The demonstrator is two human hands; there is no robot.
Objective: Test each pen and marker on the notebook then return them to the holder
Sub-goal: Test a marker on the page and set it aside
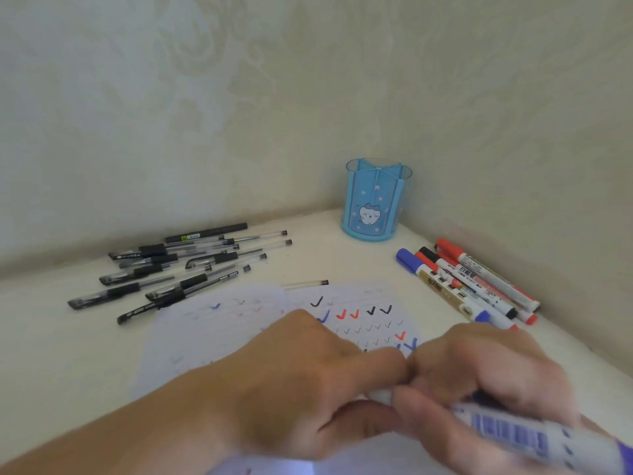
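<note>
Your right hand (pixel 486 382) is curled around a blue whiteboard marker (pixel 513 430), its barrel running back toward your right wrist and the barcode label facing up. Your left hand (pixel 308 378) meets it at the marker's front end, fingers curled in where the cap would sit. Whether that hand pinches the cap or only steadies the tip I cannot tell, since your fingers hide it and the picture is blurred there. Bringing both hands together like this looks like capping or uncapping.

The notebook (pixel 212 323) lies open under and just beyond your hands, so the tip has only a short way to drop to the paper. Its right page already carries rows of tick marks (pixel 352 313) in black, red and blue, which suggests most items have been tested.

Beyond your left hand, well apart from it, a loose heap of black gel pens (pixel 178 269) lies on the desk. Just past your right hand, the other whiteboard markers (pixel 469 286) lie side by side, red, black and blue capped. The blue pen holder (pixel 375 200) stands empty in the corner beyond both hands, so nothing has gone back yet; keeping pens and markers sorted either side seems meant to ease that return.
</note>
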